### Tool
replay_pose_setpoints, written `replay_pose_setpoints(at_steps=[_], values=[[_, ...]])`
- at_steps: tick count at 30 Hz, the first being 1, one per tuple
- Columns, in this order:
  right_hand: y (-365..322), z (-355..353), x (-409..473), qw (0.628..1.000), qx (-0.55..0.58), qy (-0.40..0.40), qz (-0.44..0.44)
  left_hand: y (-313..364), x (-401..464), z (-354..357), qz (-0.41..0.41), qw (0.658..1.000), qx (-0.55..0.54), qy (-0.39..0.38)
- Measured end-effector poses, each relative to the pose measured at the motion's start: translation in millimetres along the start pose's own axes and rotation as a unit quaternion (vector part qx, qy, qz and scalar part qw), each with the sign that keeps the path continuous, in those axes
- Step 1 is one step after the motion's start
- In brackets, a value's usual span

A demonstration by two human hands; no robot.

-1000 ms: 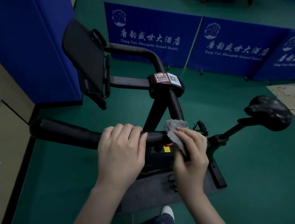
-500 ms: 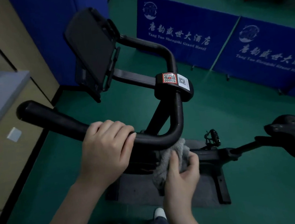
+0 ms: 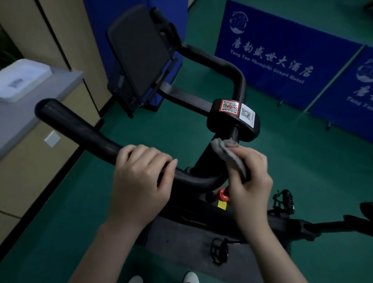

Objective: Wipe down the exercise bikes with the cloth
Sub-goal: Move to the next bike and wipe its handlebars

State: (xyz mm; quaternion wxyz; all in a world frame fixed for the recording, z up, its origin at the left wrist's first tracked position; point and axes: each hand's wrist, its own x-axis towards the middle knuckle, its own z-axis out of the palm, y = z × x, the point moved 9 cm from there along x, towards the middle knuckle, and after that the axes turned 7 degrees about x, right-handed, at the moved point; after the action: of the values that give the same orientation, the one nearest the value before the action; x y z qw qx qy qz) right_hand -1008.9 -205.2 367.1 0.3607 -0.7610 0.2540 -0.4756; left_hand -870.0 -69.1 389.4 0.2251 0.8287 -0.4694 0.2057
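You're gripping a black handlebar (image 3: 90,134) and wiping with a grey cloth (image 3: 229,155) — green floor (image 3: 314,172), blue banners (image 3: 288,58) lettered in white.

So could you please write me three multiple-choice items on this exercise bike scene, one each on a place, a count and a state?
1. Where is the grey cloth?
A. On the green floor
B. Against the black curved handlebar, below the sticker block
C. On the saddle

2. How many QR-code stickers are on the black block?
A. One
B. Two
C. Four

3. What is the left hand doing?
A. Gripping the handlebar
B. Hanging free
C. Holding the cloth

Answers:
1. B, as the right hand pinches the cloth at the bar's bend.
2. B, one red-bordered and one white.
3. A, its fingers curl over the bar.
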Motion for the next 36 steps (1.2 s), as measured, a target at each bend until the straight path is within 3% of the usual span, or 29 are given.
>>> replay_pose_setpoints(at_steps=[5, 11, 15, 19, 22, 25, 28, 30, 34, 36], values=[[3, 0, 5, 0.997, 0.011, -0.065, -0.027, -3, -2, 1, -0.033, 0.999, -0.005, 0.011], [34, -6, 35, 0.998, 0.035, -0.009, 0.041, -4, -3, 0, -0.045, 0.999, 0.001, 0.024], [4, 6, 26, 0.99, 0.018, -0.121, -0.065, -5, -2, 0, -0.06, 0.998, 0.003, 0.029], [4, 24, 60, 0.972, -0.066, -0.218, -0.059, -5, -2, 0, -0.069, 0.997, 0.002, 0.027], [-7, 55, 60, 0.908, -0.141, -0.38, -0.107, -4, -4, -1, -0.069, 0.997, -0.007, 0.022], [-10, 76, 51, 0.809, -0.202, -0.548, -0.061, -5, -5, -1, -0.065, 0.998, -0.011, 0.022], [-22, 92, 38, 0.751, -0.215, -0.623, -0.044, -6, -5, 0, -0.058, 0.998, -0.023, 0.022], [-28, 102, 31, 0.767, -0.212, -0.604, -0.036, -8, -5, 1, -0.057, 0.997, -0.034, 0.024], [-33, 102, 26, 0.87, -0.153, -0.469, 0.028, -13, -6, 0, -0.063, 0.995, -0.071, 0.023], [-34, 95, 23, 0.875, -0.135, -0.464, 0.018, -14, -7, -1, -0.067, 0.993, -0.091, 0.021]])
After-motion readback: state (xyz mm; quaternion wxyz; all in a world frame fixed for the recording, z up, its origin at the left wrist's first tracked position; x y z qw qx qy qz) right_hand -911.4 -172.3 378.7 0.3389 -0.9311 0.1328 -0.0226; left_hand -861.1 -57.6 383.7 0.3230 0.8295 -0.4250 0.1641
